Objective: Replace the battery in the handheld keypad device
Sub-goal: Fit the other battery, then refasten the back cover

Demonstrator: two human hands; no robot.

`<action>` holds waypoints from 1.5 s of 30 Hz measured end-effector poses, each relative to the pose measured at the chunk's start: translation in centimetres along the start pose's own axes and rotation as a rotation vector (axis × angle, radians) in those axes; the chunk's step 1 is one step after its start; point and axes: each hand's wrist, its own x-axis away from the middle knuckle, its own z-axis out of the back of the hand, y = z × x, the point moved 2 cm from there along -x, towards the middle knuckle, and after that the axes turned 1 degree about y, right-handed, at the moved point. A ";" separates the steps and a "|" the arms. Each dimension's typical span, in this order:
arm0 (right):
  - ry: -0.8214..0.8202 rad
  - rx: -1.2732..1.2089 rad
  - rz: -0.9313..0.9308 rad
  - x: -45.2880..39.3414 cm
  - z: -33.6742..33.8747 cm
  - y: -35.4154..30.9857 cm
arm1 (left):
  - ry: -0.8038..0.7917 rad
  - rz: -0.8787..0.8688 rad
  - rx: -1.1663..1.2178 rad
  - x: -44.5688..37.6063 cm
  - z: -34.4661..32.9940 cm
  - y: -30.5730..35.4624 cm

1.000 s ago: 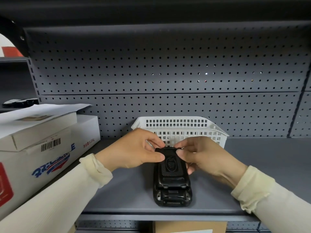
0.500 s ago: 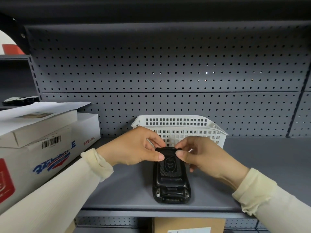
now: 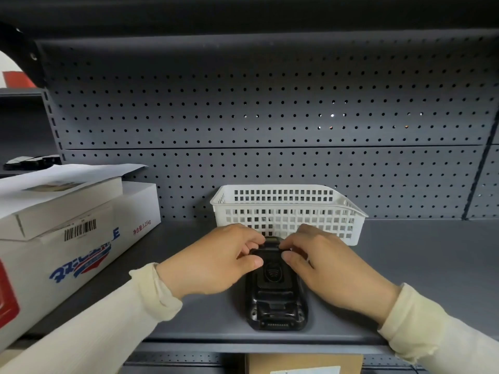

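The black handheld keypad device (image 3: 275, 300) lies back-side up on the grey shelf (image 3: 405, 279), its long axis pointing away from me. My left hand (image 3: 213, 263) and my right hand (image 3: 329, 271) both pinch its far end, thumbs on top and fingers curled over the top edge. A small raised black part with a light strip (image 3: 272, 242) shows between my fingertips at that far end. Whether that part is a battery cover or a latch is unclear. The device's near end with its row of contacts (image 3: 275, 323) is uncovered.
A white plastic lattice basket (image 3: 286, 211) stands right behind the device against the pegboard back wall. Stacked white cardboard boxes (image 3: 62, 238) fill the left of the shelf. A brown box (image 3: 302, 364) sits on the shelf below. Bare shelf surface lies to the right.
Both hands have slid a little farther over the device's far end and their fingers curl more tightly there. The device has stayed flat on the shelf.
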 end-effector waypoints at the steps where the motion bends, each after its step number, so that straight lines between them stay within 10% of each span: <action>1: -0.002 0.002 0.002 0.1 -0.1 -0.1 | 0.013 -0.008 -0.029 0.2 -0.1 0.2; 14: 0.005 0.044 0.046 0.3 -0.6 -0.3 | 0.148 -0.078 -0.170 1.4 -0.7 1.2; 45: -0.355 -0.276 -0.125 -1.8 0.1 2.6 | -0.323 -0.004 0.182 -2.6 0.4 -2.5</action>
